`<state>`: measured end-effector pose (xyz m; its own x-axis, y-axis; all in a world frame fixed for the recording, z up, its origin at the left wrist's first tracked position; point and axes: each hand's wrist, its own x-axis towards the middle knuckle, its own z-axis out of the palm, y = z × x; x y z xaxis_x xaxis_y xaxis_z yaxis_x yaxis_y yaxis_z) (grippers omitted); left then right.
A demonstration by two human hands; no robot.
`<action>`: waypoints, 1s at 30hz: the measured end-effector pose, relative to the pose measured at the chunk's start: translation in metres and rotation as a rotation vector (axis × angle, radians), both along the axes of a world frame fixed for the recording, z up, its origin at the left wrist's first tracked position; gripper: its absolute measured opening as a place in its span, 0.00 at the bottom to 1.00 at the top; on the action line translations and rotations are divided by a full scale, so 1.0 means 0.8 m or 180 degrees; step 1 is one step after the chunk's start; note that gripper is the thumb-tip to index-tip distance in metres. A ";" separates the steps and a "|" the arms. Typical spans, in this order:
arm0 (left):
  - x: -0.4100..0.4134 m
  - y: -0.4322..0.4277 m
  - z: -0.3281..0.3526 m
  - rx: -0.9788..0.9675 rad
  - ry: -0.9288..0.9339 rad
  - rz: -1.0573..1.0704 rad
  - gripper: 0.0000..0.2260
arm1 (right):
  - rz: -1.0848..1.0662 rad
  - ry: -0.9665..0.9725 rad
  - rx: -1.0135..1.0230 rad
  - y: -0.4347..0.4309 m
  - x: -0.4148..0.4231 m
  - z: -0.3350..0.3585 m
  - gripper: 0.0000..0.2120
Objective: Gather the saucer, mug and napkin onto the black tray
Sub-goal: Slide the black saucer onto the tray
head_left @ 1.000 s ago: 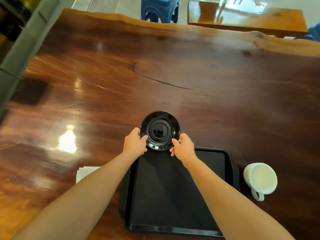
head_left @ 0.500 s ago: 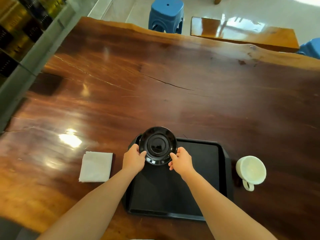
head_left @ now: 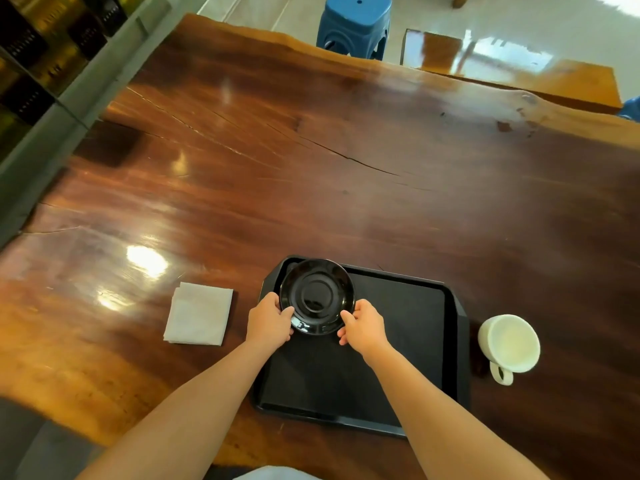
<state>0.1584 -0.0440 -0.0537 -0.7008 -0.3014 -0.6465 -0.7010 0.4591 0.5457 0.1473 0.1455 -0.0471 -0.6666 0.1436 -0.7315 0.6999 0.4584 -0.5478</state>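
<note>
saucer (head_left: 317,296) carried back from table, now over black tray (head_left: 408,341) far-left corner

Glossy wooden table (head_left: 346,188) — blue stool (head_left: 355,24) behind; bench (head_left: 512,69) beside stool.

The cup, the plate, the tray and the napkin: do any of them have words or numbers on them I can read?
None to read: the saucer, black tray, mug and napkin are plain.
Dark crates at the far left carry pale markings, too blurred to read.
</note>
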 end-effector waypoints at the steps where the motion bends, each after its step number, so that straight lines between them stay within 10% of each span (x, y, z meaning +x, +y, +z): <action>1: 0.000 0.000 -0.002 0.0008 -0.0008 0.0019 0.12 | 0.0002 -0.0017 -0.0001 0.000 0.001 -0.002 0.07; 30: -0.010 0.020 -0.008 -0.0366 -0.0254 -0.0125 0.14 | 0.0012 -0.0189 -0.0009 0.007 -0.003 -0.024 0.04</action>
<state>0.1503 -0.0282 -0.0600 -0.6613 -0.3500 -0.6634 -0.7203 0.5432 0.4314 0.1451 0.1513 -0.0663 -0.6225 0.1391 -0.7701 0.7294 0.4597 -0.5066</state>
